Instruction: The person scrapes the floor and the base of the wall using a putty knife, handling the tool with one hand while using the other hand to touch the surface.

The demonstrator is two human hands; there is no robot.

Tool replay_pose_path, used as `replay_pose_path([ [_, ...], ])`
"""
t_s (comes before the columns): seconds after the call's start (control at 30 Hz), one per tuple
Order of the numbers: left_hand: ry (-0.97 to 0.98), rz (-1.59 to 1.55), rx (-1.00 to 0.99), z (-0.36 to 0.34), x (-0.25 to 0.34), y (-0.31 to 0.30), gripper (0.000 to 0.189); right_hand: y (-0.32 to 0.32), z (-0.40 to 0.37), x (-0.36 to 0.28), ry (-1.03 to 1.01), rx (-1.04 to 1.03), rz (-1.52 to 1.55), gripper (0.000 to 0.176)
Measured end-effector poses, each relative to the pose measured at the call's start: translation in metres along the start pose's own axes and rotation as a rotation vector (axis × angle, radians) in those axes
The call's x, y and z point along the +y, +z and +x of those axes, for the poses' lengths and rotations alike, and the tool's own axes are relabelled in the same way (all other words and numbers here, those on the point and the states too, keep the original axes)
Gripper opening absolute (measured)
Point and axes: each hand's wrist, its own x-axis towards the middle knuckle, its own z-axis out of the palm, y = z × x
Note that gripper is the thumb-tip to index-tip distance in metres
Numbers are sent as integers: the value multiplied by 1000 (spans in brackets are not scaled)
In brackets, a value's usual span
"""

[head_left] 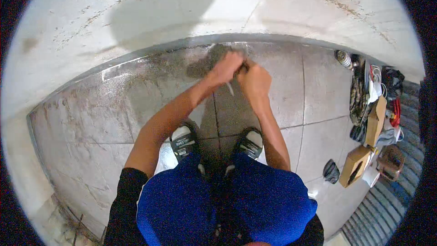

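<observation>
My left hand [229,65] and my right hand [255,83] are close together in front of me, low over the tiled floor [282,95] near the foot of the wall. Both have curled fingers, and the left is smeared by motion. A small dark piece [244,67] shows between them. Below the left hand hangs a thin pale strip [231,89]. I cannot tell what this held thing is. My sandals [183,140] stand on the floor behind the hands, with my knees in blue cloth closer in.
A stained white wall [282,9] rises ahead, with a grey edge along its base. On the right lie an open cardboard box [357,166], a brown tray [391,161], a black plastic bag [392,81] and a red item [395,111]. A ribbed shutter [380,209] borders that side.
</observation>
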Motion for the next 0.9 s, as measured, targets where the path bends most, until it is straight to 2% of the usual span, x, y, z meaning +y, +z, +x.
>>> replay_pose_path([
  [0.07,-88,-33,-172,27,-20,-5,24,-2,10,-1,-29,37,-57,19],
  [0.1,-105,51,-260,28,-23,-5,23,-3,14,-3,-52,55,-82,20],
  [0.2,20,82,-78,-8,-6,12,21,-6,-16,-1,-37,-13,-51,21],
  [0.23,-103,-13,-164,-11,13,-1,20,-5,-20,-2,-20,-34,-64,21],
  [0.33,-69,-2,-124,-22,-16,35,29,-3,-20,-2,4,-40,-71,21],
  [0.37,-22,-160,-17,-7,-1,6,26,-2,-8,-1,-16,-15,-53,21],
  [0.47,41,-1,30,19,-36,13,26,-1,12,-3,-38,17,-88,21],
  [0.5,-104,104,-272,30,-11,-15,26,1,13,-3,-41,5,-116,20],
  [0.6,-129,104,-359,5,4,-1,29,0,-18,0,-9,-61,-69,20],
  [0.63,-96,132,-76,-17,-17,45,35,3,-19,-1,-5,-68,-76,20],
  [0.73,0,-102,-120,-13,-19,21,38,9,-17,-1,4,-57,-84,19],
  [0.77,-50,-53,11,-7,-24,23,37,8,-4,-3,-9,-35,-80,19],
  [0.87,-54,-63,-22,16,-10,-12,11,5,9,-2,-51,9,-43,20],
  [0.9,11,-130,31,13,-16,-2,9,5,10,-2,-69,13,-26,20],
])
